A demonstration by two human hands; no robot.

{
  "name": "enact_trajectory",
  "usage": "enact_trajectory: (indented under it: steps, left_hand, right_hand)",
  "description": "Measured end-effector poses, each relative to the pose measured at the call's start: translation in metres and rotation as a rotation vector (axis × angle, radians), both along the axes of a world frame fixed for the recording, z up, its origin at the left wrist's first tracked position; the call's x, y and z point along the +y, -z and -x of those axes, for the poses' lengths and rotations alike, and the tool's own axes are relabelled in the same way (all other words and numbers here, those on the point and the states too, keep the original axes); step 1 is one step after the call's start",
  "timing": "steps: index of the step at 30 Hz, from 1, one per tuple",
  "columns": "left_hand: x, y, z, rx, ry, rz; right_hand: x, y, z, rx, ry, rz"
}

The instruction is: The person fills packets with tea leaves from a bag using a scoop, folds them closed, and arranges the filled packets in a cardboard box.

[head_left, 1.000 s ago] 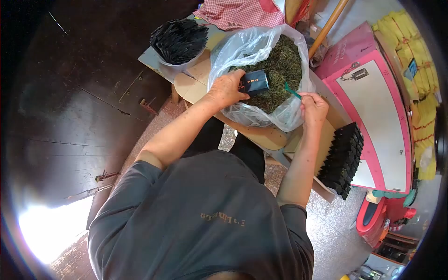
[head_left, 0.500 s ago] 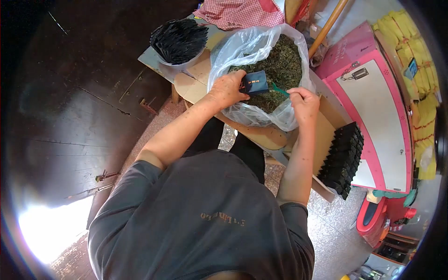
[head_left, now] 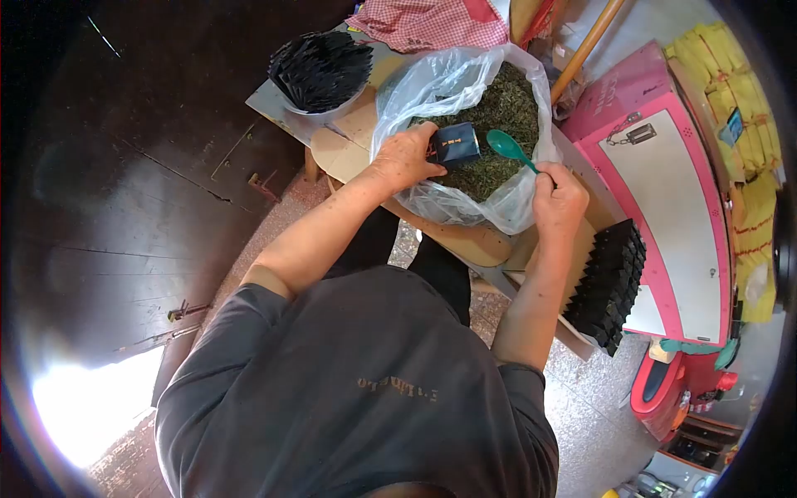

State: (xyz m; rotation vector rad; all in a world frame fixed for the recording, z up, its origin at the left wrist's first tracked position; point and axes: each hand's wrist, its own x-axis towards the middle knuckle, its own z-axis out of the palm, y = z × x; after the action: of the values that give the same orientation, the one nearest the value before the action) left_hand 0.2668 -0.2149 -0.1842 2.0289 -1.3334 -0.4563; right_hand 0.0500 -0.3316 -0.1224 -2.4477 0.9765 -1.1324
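Over a clear plastic bag (head_left: 437,83) of loose dried tea leaves (head_left: 506,104), my left hand (head_left: 407,158) grips a small dark blue packet (head_left: 457,145) with lettering on it. The packet lies on its side, its top end toward the right. My right hand (head_left: 559,197) pinches the handle of a green spoon (head_left: 508,147). The spoon's bowl is just right of the packet, apart from it, above the leaves. No leaves can be made out in the bowl.
A tub of black packets (head_left: 320,73) stands at the back left. More black packets (head_left: 606,286) fill a cardboard box on the right. Beyond are a pink and white cabinet (head_left: 664,191), a red checkered cloth (head_left: 432,23), a wooden pole (head_left: 588,51) and yellow bundles (head_left: 726,91).
My right hand moved left toward the packet with the spoon, then back right. The spoon's bowl now faces up in plain view. My left hand and the packet have hardly moved.
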Motion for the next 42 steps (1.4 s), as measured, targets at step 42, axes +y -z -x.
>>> enact_trajectory:
  steps: [42]
  left_hand:
    - [-0.002, 0.007, 0.000, -0.023, 0.004, 0.037]
  right_hand:
    - [-0.014, 0.028, -0.009, -0.290, -0.176, -0.612]
